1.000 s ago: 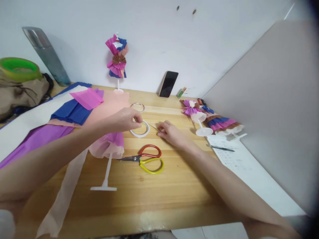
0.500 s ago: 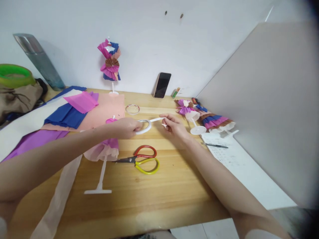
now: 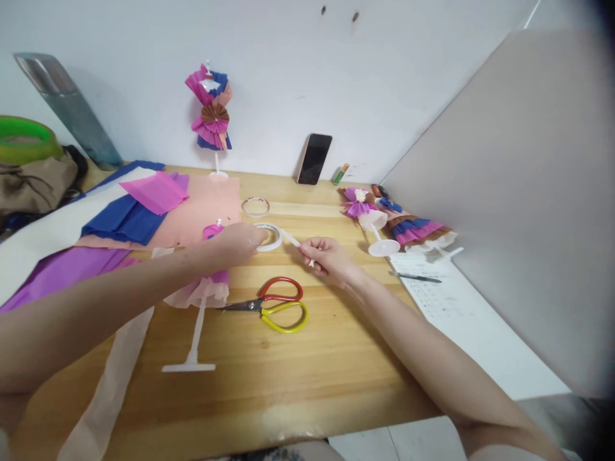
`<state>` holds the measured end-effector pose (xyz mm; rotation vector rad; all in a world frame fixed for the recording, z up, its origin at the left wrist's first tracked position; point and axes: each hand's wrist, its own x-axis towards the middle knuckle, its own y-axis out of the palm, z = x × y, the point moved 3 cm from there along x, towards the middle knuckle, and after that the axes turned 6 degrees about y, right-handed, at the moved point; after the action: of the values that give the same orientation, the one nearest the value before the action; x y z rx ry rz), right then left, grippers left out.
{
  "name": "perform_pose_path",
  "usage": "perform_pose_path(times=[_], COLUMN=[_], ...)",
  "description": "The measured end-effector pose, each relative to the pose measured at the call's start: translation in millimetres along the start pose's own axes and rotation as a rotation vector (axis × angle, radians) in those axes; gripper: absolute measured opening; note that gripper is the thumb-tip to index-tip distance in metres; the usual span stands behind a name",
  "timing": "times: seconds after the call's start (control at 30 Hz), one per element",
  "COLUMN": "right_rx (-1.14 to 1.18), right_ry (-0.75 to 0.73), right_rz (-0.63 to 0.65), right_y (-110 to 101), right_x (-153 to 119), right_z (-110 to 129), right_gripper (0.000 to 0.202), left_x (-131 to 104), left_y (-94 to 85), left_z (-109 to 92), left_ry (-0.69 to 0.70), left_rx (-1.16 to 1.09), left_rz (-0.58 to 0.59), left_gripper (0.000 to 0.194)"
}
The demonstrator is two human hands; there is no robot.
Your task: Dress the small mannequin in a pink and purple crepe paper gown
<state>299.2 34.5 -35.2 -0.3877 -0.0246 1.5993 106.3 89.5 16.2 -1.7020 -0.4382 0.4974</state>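
Observation:
My left hand grips a roll of white tape by its left side, thumb inside the ring. From the roll a short white strip runs to my right hand, whose thumb and finger pinch its end. A small white bit pokes out below those fingers. Under my left forearm lies a small dress stand with a pink and white crepe-paper skirt, partly hidden by the arm. Scissors with one red and one yellow handle rest on the table just below my hands.
Coloured crepe-paper sheets spread over the left side. A dressed stand stands upright at the back, near a leaning phone. More dressed stands lie at right, beside white paper with a pen. Another thin ring lies behind the tape.
Both hands have shifted slightly left. My right hand has dropped a little, so the strip now slants downward from the roll; it also looks shorter.

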Motion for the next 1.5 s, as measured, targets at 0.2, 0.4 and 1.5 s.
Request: perform_pose_path(times=[0.2, 0.4, 1.5], right_rx=[-0.301, -0.660, -0.665], right_ry=[-0.148, -0.221, 0.018], right_rz=[-0.141, -0.146, -0.080], right_y=[22, 29, -25], right_x=[-5, -26, -26], right_z=[-1, 8, -7], right_gripper=[0.040, 0.019, 0.032], left_x=[15, 20, 11], left_y=[23.1, 21.7, 17.3], left_z=[-13, -5, 9], left_ry=[0.037, 0.085, 0.033], left_rx=[-0.002, -0.033, 0.083], left_rz=[-0.040, -0.106, 0.100], left_gripper=[0.027, 0.021, 0.020])
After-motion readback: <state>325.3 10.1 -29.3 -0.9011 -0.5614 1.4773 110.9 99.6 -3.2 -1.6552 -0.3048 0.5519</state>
